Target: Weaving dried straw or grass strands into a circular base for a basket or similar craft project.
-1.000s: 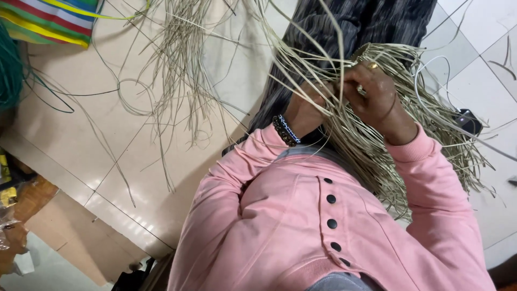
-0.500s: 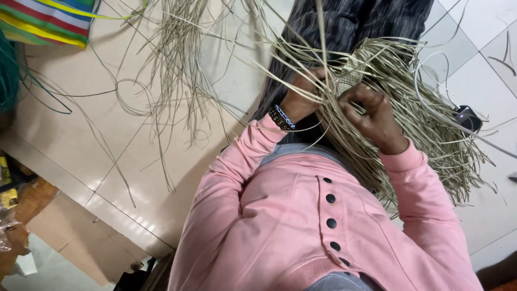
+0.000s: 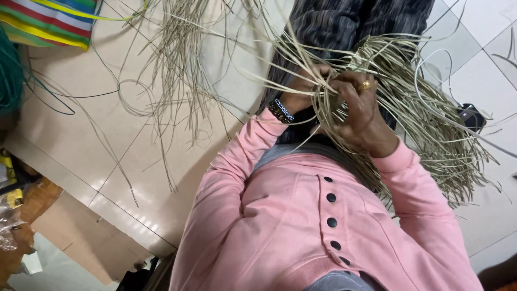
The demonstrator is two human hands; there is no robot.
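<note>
My two hands meet over a thick bundle of pale dry straw strands (image 3: 425, 124) that lies on my dark striped lap (image 3: 344, 21). My left hand (image 3: 308, 86), with a beaded bracelet at the wrist, pinches a few strands at the bundle's left side. A gold ring shows on my right hand (image 3: 358, 110), whose fingers are closed around strands in the middle of the bundle. The hands touch each other. Pink sleeves and a pink buttoned top (image 3: 318, 226) fill the lower part of the view.
Loose straw strands (image 3: 177, 70) lie spread over the beige floor tiles. A colourful striped bag (image 3: 48, 19) is at the top left, green cord (image 3: 11, 75) at the left edge. A small black object (image 3: 474, 116) and a white cable lie on the white tiles at right.
My right hand has shifted a little left and now touches the left hand. The left hand has risen slightly. The strands between them have been drawn tighter.
</note>
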